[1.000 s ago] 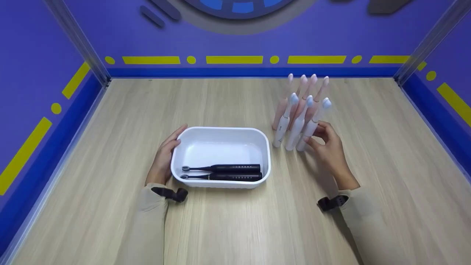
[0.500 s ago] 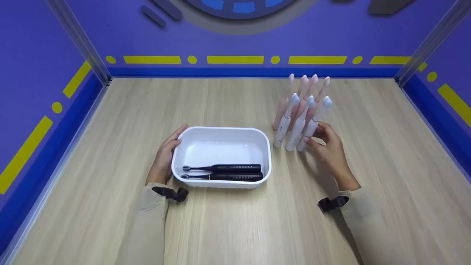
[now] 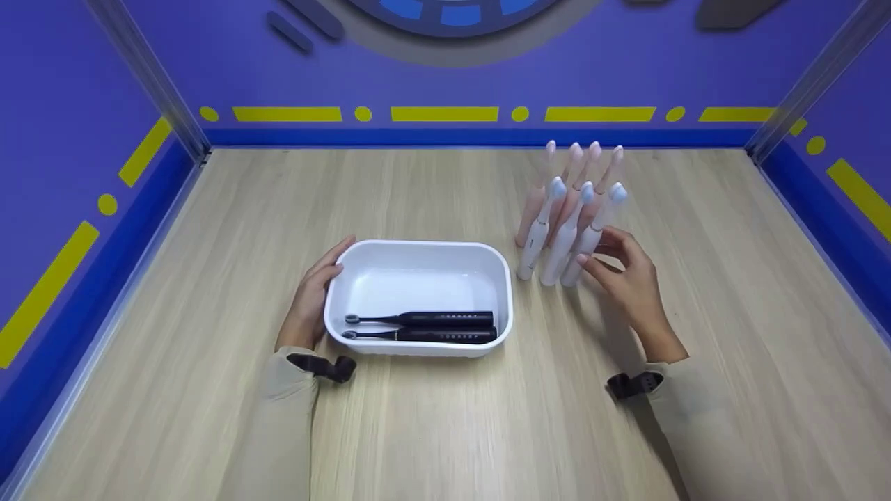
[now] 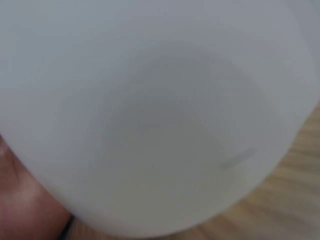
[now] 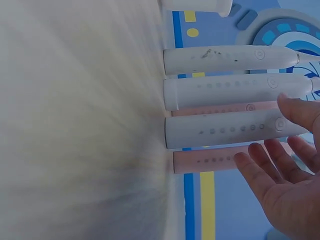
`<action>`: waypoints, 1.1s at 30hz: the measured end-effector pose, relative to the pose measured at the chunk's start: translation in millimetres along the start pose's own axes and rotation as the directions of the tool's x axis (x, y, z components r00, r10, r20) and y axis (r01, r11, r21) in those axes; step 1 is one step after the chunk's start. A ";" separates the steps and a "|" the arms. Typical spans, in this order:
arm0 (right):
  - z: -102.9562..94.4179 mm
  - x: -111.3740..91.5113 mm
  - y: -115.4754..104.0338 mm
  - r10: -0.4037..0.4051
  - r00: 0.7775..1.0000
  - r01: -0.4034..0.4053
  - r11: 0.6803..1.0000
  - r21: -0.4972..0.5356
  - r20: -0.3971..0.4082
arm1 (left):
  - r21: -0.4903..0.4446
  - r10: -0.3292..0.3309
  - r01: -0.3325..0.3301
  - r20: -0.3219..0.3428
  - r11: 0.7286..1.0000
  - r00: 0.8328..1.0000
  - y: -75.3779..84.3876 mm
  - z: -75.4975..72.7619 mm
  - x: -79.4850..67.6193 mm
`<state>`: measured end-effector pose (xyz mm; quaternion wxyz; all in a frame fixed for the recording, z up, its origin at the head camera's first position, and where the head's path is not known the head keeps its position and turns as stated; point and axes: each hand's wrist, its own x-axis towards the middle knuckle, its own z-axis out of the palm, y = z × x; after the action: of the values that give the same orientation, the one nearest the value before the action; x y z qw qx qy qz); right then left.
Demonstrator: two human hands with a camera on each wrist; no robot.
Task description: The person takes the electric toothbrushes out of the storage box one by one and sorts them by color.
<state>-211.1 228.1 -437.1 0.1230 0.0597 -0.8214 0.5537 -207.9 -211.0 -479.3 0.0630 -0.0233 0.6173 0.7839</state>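
My left hand (image 3: pixel 306 299) holds the left side of a white plastic bin (image 3: pixel 421 254), with fingers on its rim. Inside the bin, two black electric toothbrushes (image 3: pixel 445 319) lie side by side along the near wall. My right hand (image 3: pixel 630 282) is around the rightmost white electric toothbrush (image 3: pixel 586 243), which stands upright. Its thumb and fingers (image 5: pixel 257 172) are spread on either side of the handle, looking loose rather than pinched. Two more white toothbrushes (image 3: pixel 534 247) stand to its left. Behind stand several pink electric toothbrushes (image 3: pixel 532 205), partly hidden. The left wrist view shows mostly the bin's wall (image 4: pixel 165 115).
A light wood-grain table (image 3: pixel 431 424) lies under everything. Blue panels (image 3: pixel 445 90) with yellow marks wall in its back and sides. The bin's right wall stands close to the leftmost white toothbrush.
My right hand has shifted slightly right, and its thumb has drawn back a little on the rightmost white toothbrush. The toothbrushes, the bin and my left hand stay in place.
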 end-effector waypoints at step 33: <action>13.1 -17.8 -37.8 -0.468 0.839 0.533 0.809 0.248 -0.277 | -0.005 0.010 -0.010 0.007 1.000 1.000 -1.1 -1.1 0.0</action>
<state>-186.8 201.0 -412.7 0.3370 0.2371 -0.6598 0.6284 -207.8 -211.9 -480.6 0.0612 -0.0175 0.6151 0.7859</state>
